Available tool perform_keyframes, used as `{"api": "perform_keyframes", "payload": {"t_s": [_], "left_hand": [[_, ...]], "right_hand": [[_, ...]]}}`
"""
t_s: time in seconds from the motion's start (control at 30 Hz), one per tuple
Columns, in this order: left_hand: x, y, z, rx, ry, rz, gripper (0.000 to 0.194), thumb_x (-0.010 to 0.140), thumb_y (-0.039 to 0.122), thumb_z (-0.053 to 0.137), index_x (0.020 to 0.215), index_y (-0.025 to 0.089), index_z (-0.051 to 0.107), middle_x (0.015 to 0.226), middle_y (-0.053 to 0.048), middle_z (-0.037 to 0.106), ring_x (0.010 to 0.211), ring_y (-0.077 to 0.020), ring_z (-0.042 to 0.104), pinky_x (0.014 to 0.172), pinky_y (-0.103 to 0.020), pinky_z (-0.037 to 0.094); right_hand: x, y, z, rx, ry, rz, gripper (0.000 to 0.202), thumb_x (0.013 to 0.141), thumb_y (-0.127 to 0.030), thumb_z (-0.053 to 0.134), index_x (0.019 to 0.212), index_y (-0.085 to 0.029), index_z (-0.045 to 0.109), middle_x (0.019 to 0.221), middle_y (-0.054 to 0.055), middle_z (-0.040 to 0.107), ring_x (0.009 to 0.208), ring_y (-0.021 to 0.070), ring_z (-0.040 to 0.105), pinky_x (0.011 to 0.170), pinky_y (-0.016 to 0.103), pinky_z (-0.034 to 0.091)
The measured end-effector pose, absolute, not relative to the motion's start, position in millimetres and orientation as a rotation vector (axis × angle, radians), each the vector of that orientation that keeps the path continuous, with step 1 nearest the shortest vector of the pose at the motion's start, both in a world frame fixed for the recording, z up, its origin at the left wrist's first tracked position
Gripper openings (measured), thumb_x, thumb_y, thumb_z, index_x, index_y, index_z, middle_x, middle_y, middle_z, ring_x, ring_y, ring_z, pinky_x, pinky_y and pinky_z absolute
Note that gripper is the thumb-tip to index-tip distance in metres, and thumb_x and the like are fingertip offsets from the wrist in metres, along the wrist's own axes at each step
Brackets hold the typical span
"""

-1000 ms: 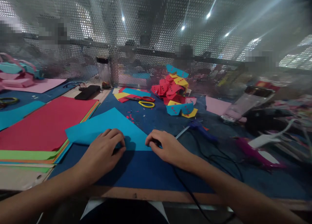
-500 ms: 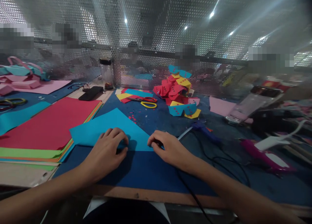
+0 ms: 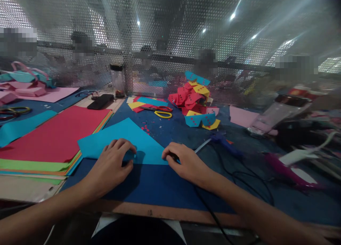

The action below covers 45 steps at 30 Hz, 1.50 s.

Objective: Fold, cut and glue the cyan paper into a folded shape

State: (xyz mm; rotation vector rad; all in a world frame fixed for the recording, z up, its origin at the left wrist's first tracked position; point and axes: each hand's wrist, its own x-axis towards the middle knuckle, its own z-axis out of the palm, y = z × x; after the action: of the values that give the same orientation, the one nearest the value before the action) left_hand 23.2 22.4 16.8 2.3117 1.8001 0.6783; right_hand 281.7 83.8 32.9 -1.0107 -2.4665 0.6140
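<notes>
A folded sheet of blue paper (image 3: pixel 122 135) lies in front of me on the dark blue table, its near edge straight and its peak pointing away. Over its near edge is my left hand (image 3: pixel 114 163), fingers curled, with a gap between thumb and forefinger and nothing seen between them. At the paper's right corner, my right hand (image 3: pixel 186 163) has thumb and fingers closed on the paper; the fingertips are partly hidden.
A stack of coloured paper (image 3: pixel 61 135) lies left, with a phone (image 3: pixel 100 101) behind. Scissors (image 3: pixel 163 112) and a pile of cut paper pieces (image 3: pixel 191 99) are at the back. Right are a blue glue gun (image 3: pixel 226 143), a tilted clear jar (image 3: pixel 277 113) and a purple tool (image 3: pixel 290 172).
My left hand has slid slightly left along the near edge of the blue paper. My right hand stays at the right corner. The view has shifted a little.
</notes>
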Motion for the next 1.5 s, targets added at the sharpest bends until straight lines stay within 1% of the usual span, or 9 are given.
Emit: {"api": "perform_keyframes", "payload": {"t_s": [0.27, 0.5, 0.6, 0.73, 0.9, 1.07, 1.3, 1.5], "left_hand": [[10, 20, 13, 2.275, 1.866, 0.677, 0.024, 0.086, 0.019, 0.051, 0.107, 0.026, 0.06, 0.12, -0.006, 0.063, 0.111, -0.0321, 0.055, 0.091, -0.051, 0.044], [3, 16, 16, 2.238, 1.92, 0.686, 0.026, 0.084, 0.021, 0.052, 0.108, 0.026, 0.061, 0.118, -0.006, 0.064, 0.111, -0.0324, 0.055, 0.092, -0.051, 0.044], [-1, 15, 17, 2.211, 1.955, 0.687, 0.026, 0.083, 0.023, 0.053, 0.107, 0.026, 0.061, 0.117, -0.007, 0.065, 0.113, -0.0337, 0.054, 0.09, -0.05, 0.045], [-7, 13, 15, 2.209, 1.97, 0.704, 0.025, 0.083, 0.025, 0.053, 0.107, 0.026, 0.061, 0.118, -0.007, 0.065, 0.113, -0.0341, 0.053, 0.092, -0.052, 0.044], [-11, 10, 12, 2.223, 1.982, 0.738, 0.029, 0.087, 0.029, 0.052, 0.115, 0.026, 0.059, 0.123, -0.008, 0.063, 0.114, -0.0343, 0.053, 0.093, -0.052, 0.045], [-7, 10, 13, 2.231, 2.046, 0.715, 0.034, 0.089, 0.036, 0.054, 0.121, 0.025, 0.057, 0.125, -0.009, 0.063, 0.115, -0.035, 0.055, 0.092, -0.052, 0.046], [-8, 10, 13, 2.25, 2.079, 0.698, 0.041, 0.086, 0.032, 0.053, 0.127, 0.026, 0.055, 0.127, -0.011, 0.062, 0.116, -0.0372, 0.056, 0.091, -0.055, 0.048], [-12, 8, 12, 2.26, 2.112, 0.661, 0.044, 0.088, 0.029, 0.05, 0.133, 0.027, 0.051, 0.13, -0.011, 0.061, 0.118, -0.0377, 0.055, 0.089, -0.055, 0.049]], "right_hand": [[281, 84, 31, -1.015, -2.456, 0.609, 0.02, 0.087, -0.004, 0.053, 0.088, -0.019, 0.067, 0.088, 0.001, 0.068, 0.079, 0.0156, 0.06, 0.08, 0.033, 0.037], [282, 84, 31, -1.007, -2.46, 0.6, 0.02, 0.087, -0.005, 0.053, 0.088, -0.02, 0.066, 0.089, 0.001, 0.068, 0.08, 0.016, 0.06, 0.079, 0.032, 0.037], [282, 84, 32, -0.993, -2.458, 0.596, 0.02, 0.087, -0.005, 0.052, 0.087, -0.02, 0.066, 0.088, 0.001, 0.068, 0.079, 0.0156, 0.06, 0.078, 0.032, 0.037], [282, 85, 31, -0.991, -2.459, 0.593, 0.02, 0.087, -0.005, 0.052, 0.088, -0.02, 0.065, 0.088, 0.001, 0.068, 0.079, 0.0159, 0.06, 0.078, 0.031, 0.038], [282, 85, 32, -1.007, -2.457, 0.61, 0.021, 0.087, -0.004, 0.052, 0.088, -0.02, 0.066, 0.088, 0.001, 0.067, 0.077, 0.0152, 0.058, 0.075, 0.03, 0.038], [281, 84, 32, -1.011, -2.456, 0.611, 0.021, 0.087, -0.004, 0.052, 0.087, -0.02, 0.066, 0.088, 0.001, 0.067, 0.077, 0.0151, 0.058, 0.074, 0.03, 0.038], [282, 84, 31, -0.99, -2.463, 0.598, 0.02, 0.088, -0.007, 0.051, 0.089, -0.02, 0.066, 0.088, 0.001, 0.067, 0.077, 0.0151, 0.058, 0.075, 0.03, 0.039], [283, 85, 31, -1.008, -2.461, 0.618, 0.019, 0.088, -0.007, 0.051, 0.089, -0.02, 0.065, 0.09, 0.001, 0.066, 0.079, 0.0152, 0.058, 0.077, 0.031, 0.039]]}}
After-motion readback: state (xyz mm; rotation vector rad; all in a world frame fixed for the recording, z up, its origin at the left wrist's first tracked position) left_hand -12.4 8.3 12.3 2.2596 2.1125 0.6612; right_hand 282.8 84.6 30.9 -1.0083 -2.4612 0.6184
